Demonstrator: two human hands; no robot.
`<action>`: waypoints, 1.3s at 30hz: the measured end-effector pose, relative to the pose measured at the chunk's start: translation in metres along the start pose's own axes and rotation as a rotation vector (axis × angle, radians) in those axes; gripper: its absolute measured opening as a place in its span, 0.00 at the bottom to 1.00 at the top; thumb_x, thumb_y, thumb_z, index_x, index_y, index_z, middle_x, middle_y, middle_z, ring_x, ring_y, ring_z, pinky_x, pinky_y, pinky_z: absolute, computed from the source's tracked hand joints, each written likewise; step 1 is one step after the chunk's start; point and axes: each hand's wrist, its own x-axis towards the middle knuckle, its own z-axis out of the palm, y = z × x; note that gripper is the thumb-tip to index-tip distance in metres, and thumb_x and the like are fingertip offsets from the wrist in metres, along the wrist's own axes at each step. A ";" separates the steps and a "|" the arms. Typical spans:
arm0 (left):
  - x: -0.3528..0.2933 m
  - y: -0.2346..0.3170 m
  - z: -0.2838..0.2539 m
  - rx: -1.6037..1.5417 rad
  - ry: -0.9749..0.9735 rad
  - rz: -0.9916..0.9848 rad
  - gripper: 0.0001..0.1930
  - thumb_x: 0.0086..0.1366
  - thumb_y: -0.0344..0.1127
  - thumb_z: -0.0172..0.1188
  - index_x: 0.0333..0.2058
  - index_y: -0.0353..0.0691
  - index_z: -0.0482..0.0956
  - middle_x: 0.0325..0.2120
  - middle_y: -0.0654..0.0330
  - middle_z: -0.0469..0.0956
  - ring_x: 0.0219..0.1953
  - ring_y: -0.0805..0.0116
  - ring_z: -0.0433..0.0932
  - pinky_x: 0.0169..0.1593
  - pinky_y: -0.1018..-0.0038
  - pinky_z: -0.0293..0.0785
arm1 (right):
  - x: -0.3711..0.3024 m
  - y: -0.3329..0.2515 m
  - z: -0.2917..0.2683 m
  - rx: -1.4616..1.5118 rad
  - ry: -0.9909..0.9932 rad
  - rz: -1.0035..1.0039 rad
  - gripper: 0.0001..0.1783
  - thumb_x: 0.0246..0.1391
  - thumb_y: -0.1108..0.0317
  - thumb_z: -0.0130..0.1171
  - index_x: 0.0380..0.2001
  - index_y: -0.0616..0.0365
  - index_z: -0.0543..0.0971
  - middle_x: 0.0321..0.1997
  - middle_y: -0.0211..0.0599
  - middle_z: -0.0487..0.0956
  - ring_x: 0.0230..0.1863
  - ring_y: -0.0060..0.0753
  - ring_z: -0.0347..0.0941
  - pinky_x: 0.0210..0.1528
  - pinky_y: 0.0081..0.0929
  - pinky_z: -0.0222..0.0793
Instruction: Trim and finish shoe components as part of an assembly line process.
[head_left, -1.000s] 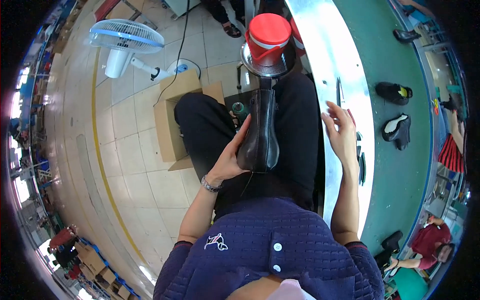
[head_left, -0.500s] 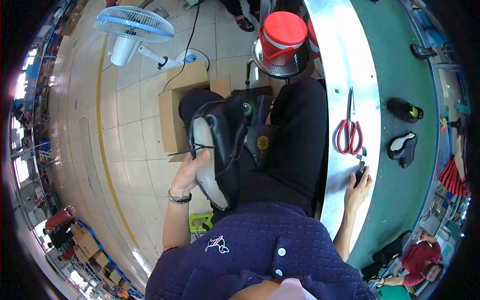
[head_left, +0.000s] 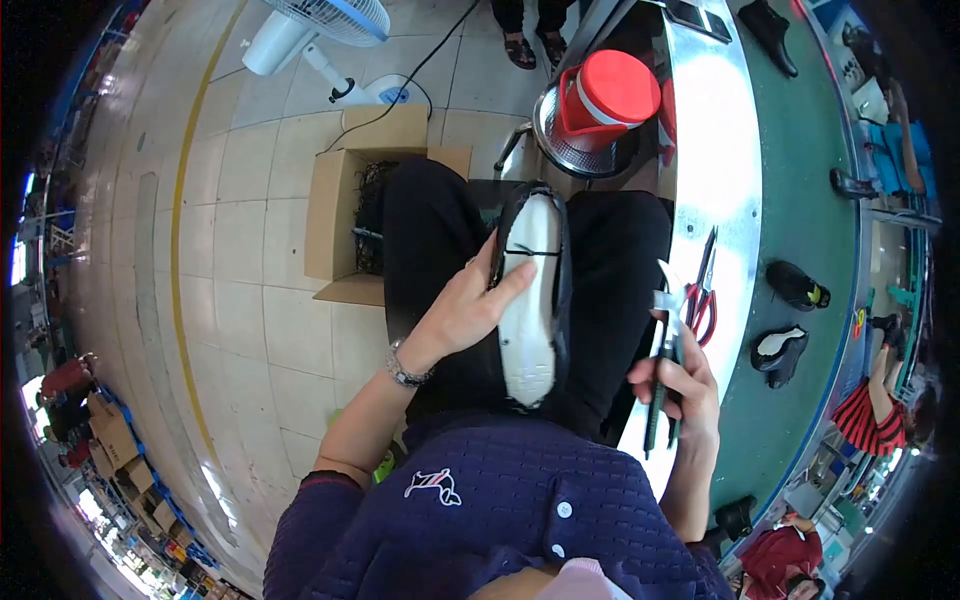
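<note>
My left hand [head_left: 462, 312] grips a black shoe [head_left: 563, 330] over my lap, with its pale underside turned up and the toe and heel in line with my legs. A thin dark cord crosses that underside, and my thumb lies flat just below it. At the bench edge my right hand [head_left: 690, 390] is closed around lasting pliers [head_left: 669, 298], which have a curved metal jaw, a hammer-like knob and dark green handles. Behind them on the metal bench [head_left: 715, 150] lie scissors [head_left: 703, 312] with red handles.
An open cardboard box [head_left: 330, 215] with dark stringy material stands left of my legs. Ahead are a red bucket [head_left: 618, 88] on a round stool [head_left: 590, 160] and a fan [head_left: 340, 25]. Several shoes, including a black shoe [head_left: 797, 285], lie on the green belt [head_left: 800, 220] at right.
The shoe has come from my left knee to the middle of my lap, its underside now facing up. My right hand has lifted the pliers off the bench and moved slightly left.
</note>
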 end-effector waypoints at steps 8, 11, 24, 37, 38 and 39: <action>0.024 0.008 0.003 0.469 0.508 0.490 0.21 0.61 0.34 0.59 0.52 0.33 0.69 0.48 0.48 0.72 0.47 0.50 0.75 0.49 0.66 0.72 | 0.059 -0.058 0.072 -0.198 -0.421 0.146 0.37 0.64 0.75 0.44 0.71 0.46 0.43 0.55 0.55 0.73 0.55 0.44 0.74 0.52 0.32 0.72; 0.035 0.014 -0.003 0.460 0.483 0.533 0.18 0.60 0.35 0.62 0.48 0.36 0.75 0.42 0.52 0.76 0.43 0.56 0.78 0.45 0.69 0.73 | 0.073 -0.067 0.078 -0.225 -0.389 0.227 0.37 0.65 0.73 0.45 0.71 0.45 0.43 0.51 0.49 0.75 0.51 0.40 0.75 0.49 0.29 0.72; 0.037 0.008 -0.023 0.612 0.321 0.685 0.15 0.57 0.21 0.58 0.45 0.34 0.79 0.45 0.50 0.79 0.42 0.55 0.81 0.47 0.69 0.77 | 0.070 -0.048 0.069 -0.980 -0.196 -0.235 0.34 0.63 0.75 0.48 0.69 0.54 0.48 0.26 0.46 0.76 0.24 0.38 0.76 0.28 0.33 0.71; 0.034 0.011 -0.019 0.950 0.392 0.876 0.14 0.56 0.23 0.56 0.42 0.31 0.76 0.45 0.42 0.76 0.42 0.56 0.81 0.45 0.72 0.79 | 0.062 -0.076 0.096 -1.655 -0.129 -0.306 0.36 0.57 0.74 0.52 0.67 0.54 0.51 0.29 0.60 0.77 0.28 0.61 0.77 0.29 0.50 0.71; 0.034 0.011 -0.018 1.018 0.385 0.860 0.13 0.56 0.24 0.56 0.42 0.31 0.76 0.45 0.42 0.76 0.42 0.57 0.80 0.45 0.72 0.79 | 0.061 -0.091 0.099 -1.581 -0.169 -0.229 0.38 0.56 0.74 0.53 0.68 0.52 0.51 0.26 0.59 0.77 0.28 0.62 0.76 0.30 0.51 0.70; 0.034 0.012 -0.018 1.084 0.381 0.841 0.13 0.56 0.25 0.56 0.41 0.31 0.75 0.46 0.41 0.75 0.42 0.57 0.80 0.45 0.72 0.79 | 0.057 -0.104 0.102 -1.592 -0.163 -0.271 0.38 0.56 0.74 0.53 0.68 0.52 0.51 0.26 0.59 0.77 0.28 0.62 0.76 0.30 0.51 0.70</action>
